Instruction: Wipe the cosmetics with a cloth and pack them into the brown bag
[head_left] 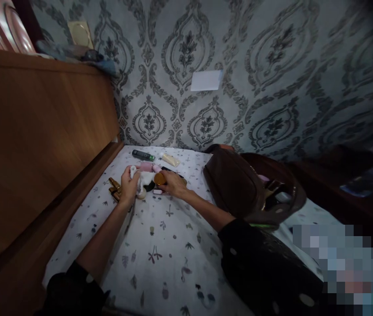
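My left hand is closed around a white, soft-looking bundle, whose exact kind I cannot make out. Just to its right, my right hand grips a small amber round container, its fingers partly hidden by it. Pink containers lie right behind the bundle. Beside my left wrist are several gold tubes. A small pale pink tube lies under my right fingers, and a dark item shows between the hands.
Farther back on the patterned sheet lie a dark bottle with a green end and a cream-coloured tube. An open brown bag with things inside stands at the right. A wooden panel borders the left; a wallpapered wall rises behind.
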A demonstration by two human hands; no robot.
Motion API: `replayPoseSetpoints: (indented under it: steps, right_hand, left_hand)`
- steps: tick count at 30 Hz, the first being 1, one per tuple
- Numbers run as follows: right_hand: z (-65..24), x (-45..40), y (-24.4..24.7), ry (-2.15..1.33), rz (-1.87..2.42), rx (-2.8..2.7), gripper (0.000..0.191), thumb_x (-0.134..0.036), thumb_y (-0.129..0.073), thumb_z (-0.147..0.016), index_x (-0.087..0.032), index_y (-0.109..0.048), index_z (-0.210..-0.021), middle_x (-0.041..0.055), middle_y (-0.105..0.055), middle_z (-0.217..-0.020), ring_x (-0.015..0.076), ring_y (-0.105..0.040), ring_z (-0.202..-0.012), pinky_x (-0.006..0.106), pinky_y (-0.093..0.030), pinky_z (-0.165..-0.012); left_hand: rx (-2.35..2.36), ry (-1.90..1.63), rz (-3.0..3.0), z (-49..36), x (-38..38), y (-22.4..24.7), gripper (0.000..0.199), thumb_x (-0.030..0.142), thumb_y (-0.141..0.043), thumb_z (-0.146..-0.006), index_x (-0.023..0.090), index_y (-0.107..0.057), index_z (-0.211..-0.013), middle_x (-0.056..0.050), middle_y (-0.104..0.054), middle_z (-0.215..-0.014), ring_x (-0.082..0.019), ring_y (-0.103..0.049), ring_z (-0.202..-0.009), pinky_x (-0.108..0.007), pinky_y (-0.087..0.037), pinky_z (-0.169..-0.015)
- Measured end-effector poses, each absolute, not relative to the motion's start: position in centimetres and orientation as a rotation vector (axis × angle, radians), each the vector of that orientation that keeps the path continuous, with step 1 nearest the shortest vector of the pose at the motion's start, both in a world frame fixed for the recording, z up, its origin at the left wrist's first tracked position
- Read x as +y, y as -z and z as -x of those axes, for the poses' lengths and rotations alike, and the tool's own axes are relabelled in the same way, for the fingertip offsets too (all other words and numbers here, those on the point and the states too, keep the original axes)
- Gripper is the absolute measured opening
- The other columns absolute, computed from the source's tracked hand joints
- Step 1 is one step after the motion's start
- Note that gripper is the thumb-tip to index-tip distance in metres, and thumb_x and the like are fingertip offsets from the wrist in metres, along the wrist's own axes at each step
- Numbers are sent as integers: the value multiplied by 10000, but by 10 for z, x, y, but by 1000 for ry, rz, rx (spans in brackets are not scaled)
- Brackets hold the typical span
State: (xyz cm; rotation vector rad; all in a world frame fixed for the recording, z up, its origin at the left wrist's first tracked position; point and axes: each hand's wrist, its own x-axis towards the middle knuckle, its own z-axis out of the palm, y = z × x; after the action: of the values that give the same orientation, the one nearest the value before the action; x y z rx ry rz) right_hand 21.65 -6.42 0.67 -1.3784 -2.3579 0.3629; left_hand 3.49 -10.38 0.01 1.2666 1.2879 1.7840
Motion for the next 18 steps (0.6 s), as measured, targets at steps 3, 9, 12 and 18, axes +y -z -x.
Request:
replayPoseSetpoints:
  steps: [3, 9, 12, 18]
  right_hand:
    - [-222, -83, -10, -354, 1388, -2226, 489, -268, -694, -803, -157, -536, -1252, 130, -651, -1192, 280, -593, -1097, 413, -459, -927]
    - [-244, -142, 18, -1032, 1012, -1863, 410, -435, -739, -753, -170, -639, -1051, 58, -710, -989, 229, -669, -905, 355, -529, -811]
    - [-253, -161, 41, -1030, 1068, -1841, 471, -419, -800, -676, -174, -650, -1050, 63, -705, -1003, 244, -670, -925, 382, -534, -838]
    - [-260, -164, 64, -743, 1090, -1915, 647, -398, -811, -685, -177, -575, -1245, 149, -630, -1251, 314, -591, -1177, 486, -471, -999]
  left_hand:
    - [1303, -1806, -1278, -33, -106, -2, 221, 332, -590, -750, 197, -576, -925, 68, -476, -640, -106, -450, -535, -199, -361, -498]
    - [1323, -1787, -1331, -36, -106, 3, 159, 306, -568, -780, 198, -579, -895, 62, -473, -663, -111, -448, -565, -204, -372, -531]
    - [1313, -1723, -1426, -44, -108, 7, 126, 295, -569, -788, 194, -583, -862, 58, -485, -662, -120, -465, -588, -212, -385, -559]
    - [1275, -1556, -1752, -64, -127, -5, 118, 255, -532, -843, 186, -604, -906, -6, -621, -850, -179, -577, -821, -271, -452, -765]
